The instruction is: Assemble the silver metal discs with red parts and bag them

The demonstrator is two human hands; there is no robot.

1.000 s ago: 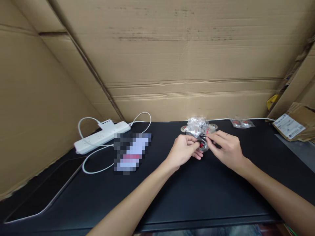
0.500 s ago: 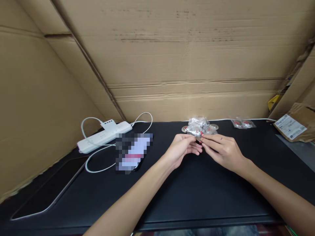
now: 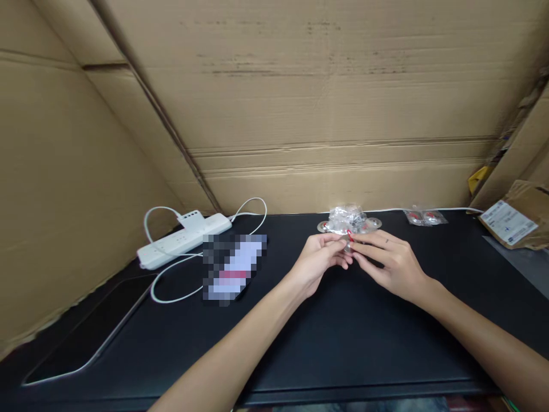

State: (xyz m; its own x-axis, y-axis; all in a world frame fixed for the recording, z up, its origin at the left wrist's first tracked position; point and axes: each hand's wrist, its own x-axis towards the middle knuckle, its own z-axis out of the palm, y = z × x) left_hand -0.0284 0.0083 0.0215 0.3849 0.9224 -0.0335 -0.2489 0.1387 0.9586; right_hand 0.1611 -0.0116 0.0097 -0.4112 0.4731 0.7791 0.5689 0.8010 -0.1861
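Observation:
My left hand (image 3: 321,261) and my right hand (image 3: 386,260) meet over the black table (image 3: 343,343), fingertips pinched together on a small silvery part with a red bit (image 3: 348,240). Most of that part is hidden by the fingers. Right behind the hands lies a pile of crinkled clear plastic bags (image 3: 345,218) with round metal discs (image 3: 374,222) beside it. A further small clear packet with red pieces (image 3: 424,217) lies to the right at the back.
A white power strip (image 3: 182,240) with looped white cables sits at the back left, next to a blurred flat object (image 3: 231,268). A dark pad (image 3: 81,337) lies at the front left. Cardboard walls enclose the table; a labelled cardboard piece (image 3: 512,220) rests far right.
Both hands have lifted slightly and drawn closer together. The silvery part showed below the fingers a second ago and is now mostly hidden between the fingertips.

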